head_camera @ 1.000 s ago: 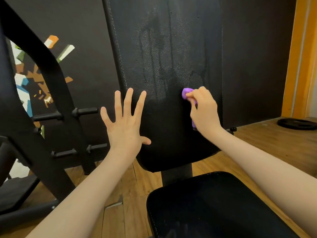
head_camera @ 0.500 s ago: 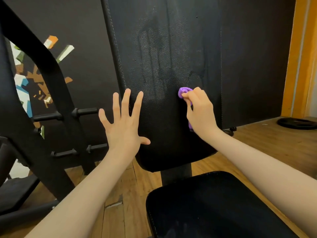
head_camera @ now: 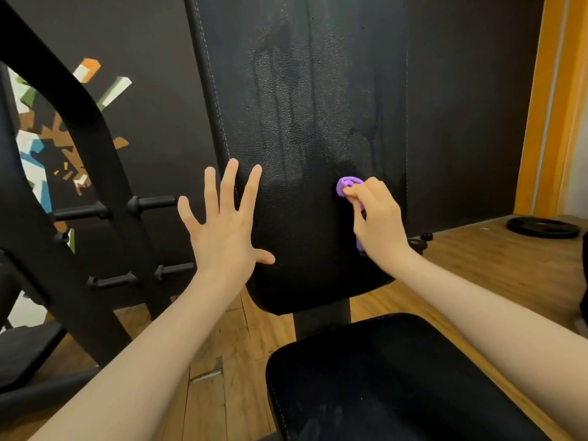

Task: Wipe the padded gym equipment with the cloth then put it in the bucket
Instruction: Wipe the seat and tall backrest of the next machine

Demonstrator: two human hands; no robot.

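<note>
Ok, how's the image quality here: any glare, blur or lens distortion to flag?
Head view: sharp, no motion blur on the right hand or purple cloth; dull sheen with wet streaks on the back pad; wide-angle bowing bends the orange door frame; seat pad dim.

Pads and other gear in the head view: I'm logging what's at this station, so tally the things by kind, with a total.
Black pads: 2, the backrest and the seat
Purple cloths: 1, the cloth gripped in the right hand
Weight plates: 1, the plate on the floor
Black racks: 1, the rack
Total: 5
</note>
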